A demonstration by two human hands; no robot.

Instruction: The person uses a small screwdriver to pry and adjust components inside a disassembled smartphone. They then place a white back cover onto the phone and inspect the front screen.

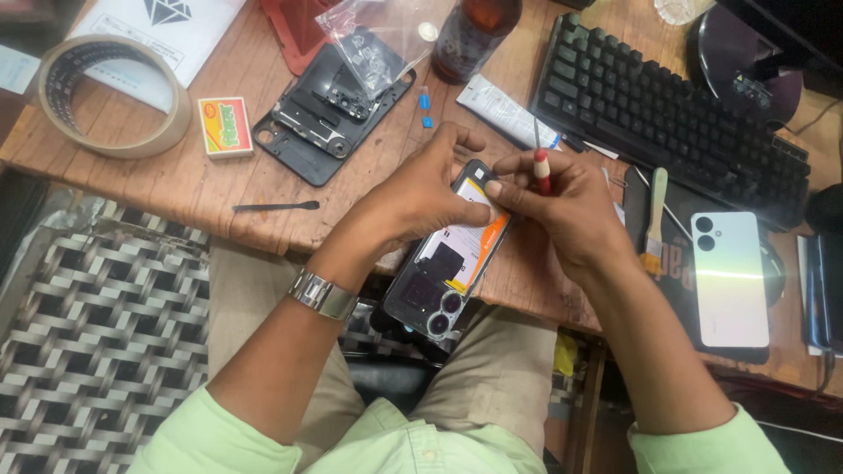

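Hands meet over an opened phone [452, 263] at the wooden desk's [176, 184] near edge, left hand [430, 189] clasping its rim, right hand [562, 206] pinching a red-handled screwdriver [542, 167]; light, stiff, probably fragile inside, best held by its edges.

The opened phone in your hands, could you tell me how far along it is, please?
Done: the back cover lies off on the table. In hand: the left hand steadies the opened phone while the right hand works a red-handled screwdriver at its upper end. Left: it remains uncovered.
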